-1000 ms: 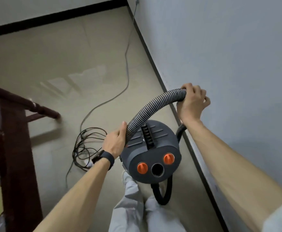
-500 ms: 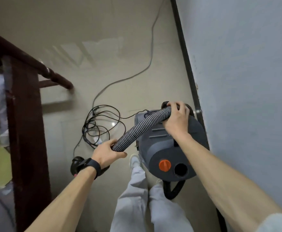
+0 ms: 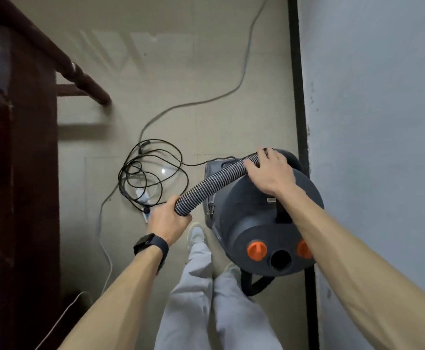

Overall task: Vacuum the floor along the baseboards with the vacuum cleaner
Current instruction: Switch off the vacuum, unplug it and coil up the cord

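A dark grey canister vacuum cleaner (image 3: 251,223) with orange knobs stands on the beige floor beside the black baseboard (image 3: 299,97) and grey wall. Its ribbed grey hose (image 3: 214,180) arches over the canister's top. My right hand (image 3: 269,173) grips the hose's far end on top of the canister. My left hand (image 3: 168,218), a dark watch on its wrist, grips the hose's near end to the left of the canister. The hose nozzle is hidden.
A tangled black power cord (image 3: 150,173) lies coiled on the floor to the left of the vacuum, and a grey cable (image 3: 244,59) runs off toward the far wall. A dark wooden furniture frame (image 3: 27,173) fills the left side. My legs in light trousers (image 3: 201,286) stand below.
The view has tilted further down and closed in on the vacuum. Both hands keep their grip on the hose; the canister now shows both orange knobs.
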`<control>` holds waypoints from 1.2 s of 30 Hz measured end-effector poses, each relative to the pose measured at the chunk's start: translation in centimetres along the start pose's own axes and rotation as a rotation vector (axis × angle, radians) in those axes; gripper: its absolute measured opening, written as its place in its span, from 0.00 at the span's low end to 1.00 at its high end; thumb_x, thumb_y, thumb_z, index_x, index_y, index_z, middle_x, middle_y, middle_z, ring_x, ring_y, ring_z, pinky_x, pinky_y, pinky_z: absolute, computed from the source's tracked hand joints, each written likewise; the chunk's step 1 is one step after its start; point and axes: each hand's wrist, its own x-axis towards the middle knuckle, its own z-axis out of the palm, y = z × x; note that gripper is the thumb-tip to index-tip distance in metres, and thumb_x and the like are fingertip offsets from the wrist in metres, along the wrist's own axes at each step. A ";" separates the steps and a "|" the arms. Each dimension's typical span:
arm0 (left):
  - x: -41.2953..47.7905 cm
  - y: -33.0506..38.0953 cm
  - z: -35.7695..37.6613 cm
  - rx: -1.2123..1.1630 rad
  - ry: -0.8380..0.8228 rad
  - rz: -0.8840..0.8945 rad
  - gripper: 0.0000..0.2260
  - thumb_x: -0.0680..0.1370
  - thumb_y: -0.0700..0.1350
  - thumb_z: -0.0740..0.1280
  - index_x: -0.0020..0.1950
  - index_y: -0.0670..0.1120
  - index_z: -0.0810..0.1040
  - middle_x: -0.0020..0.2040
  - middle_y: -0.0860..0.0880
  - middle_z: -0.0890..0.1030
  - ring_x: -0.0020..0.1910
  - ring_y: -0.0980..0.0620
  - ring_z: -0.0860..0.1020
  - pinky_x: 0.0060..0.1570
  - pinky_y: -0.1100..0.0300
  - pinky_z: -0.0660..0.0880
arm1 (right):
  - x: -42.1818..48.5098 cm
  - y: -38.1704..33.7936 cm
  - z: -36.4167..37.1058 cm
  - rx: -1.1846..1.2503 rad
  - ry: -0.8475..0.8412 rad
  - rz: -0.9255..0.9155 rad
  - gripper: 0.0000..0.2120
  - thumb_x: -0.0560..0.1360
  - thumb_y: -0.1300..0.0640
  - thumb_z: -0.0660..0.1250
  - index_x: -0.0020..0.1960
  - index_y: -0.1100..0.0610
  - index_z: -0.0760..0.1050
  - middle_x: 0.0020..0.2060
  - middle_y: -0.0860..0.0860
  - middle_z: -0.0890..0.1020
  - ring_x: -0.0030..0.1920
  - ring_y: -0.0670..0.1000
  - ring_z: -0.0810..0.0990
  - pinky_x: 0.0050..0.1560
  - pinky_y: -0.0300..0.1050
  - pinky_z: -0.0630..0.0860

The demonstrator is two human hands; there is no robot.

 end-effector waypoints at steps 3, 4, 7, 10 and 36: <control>-0.1 -0.9 1.0 -0.022 0.001 -0.037 0.13 0.71 0.49 0.70 0.55 0.55 0.74 0.39 0.53 0.79 0.40 0.49 0.76 0.38 0.59 0.72 | 0.7 0.6 1.6 -0.128 -0.065 -0.011 0.35 0.85 0.38 0.46 0.85 0.55 0.45 0.84 0.55 0.45 0.84 0.59 0.44 0.81 0.64 0.45; 0.1 -1.3 1.0 -0.018 0.004 -0.062 0.13 0.72 0.49 0.70 0.55 0.55 0.74 0.40 0.52 0.78 0.40 0.49 0.76 0.39 0.58 0.71 | 0.8 0.2 2.4 -0.163 -0.080 -0.023 0.35 0.85 0.38 0.47 0.85 0.55 0.42 0.84 0.56 0.43 0.84 0.59 0.42 0.81 0.63 0.43; 1.1 -2.1 0.3 0.015 0.003 -0.118 0.13 0.70 0.49 0.70 0.54 0.54 0.75 0.42 0.49 0.79 0.42 0.45 0.76 0.41 0.58 0.72 | 1.1 -1.9 3.7 -0.342 -0.087 -0.007 0.36 0.85 0.39 0.45 0.85 0.57 0.39 0.84 0.57 0.42 0.83 0.62 0.42 0.81 0.63 0.39; 2.1 -2.4 -0.7 0.039 -0.021 -0.131 0.13 0.67 0.51 0.71 0.50 0.52 0.78 0.40 0.50 0.80 0.41 0.46 0.78 0.40 0.58 0.74 | 1.1 -4.0 3.8 -0.582 -0.107 -0.008 0.36 0.86 0.40 0.43 0.84 0.64 0.40 0.83 0.61 0.46 0.83 0.64 0.45 0.81 0.62 0.39; 1.8 -2.6 2.4 -0.276 -0.044 -0.290 0.09 0.67 0.48 0.73 0.43 0.49 0.77 0.36 0.48 0.82 0.35 0.47 0.82 0.41 0.53 0.80 | 4.4 0.3 3.8 -0.366 -0.216 0.286 0.38 0.81 0.30 0.50 0.79 0.56 0.67 0.78 0.64 0.63 0.78 0.70 0.59 0.67 0.87 0.51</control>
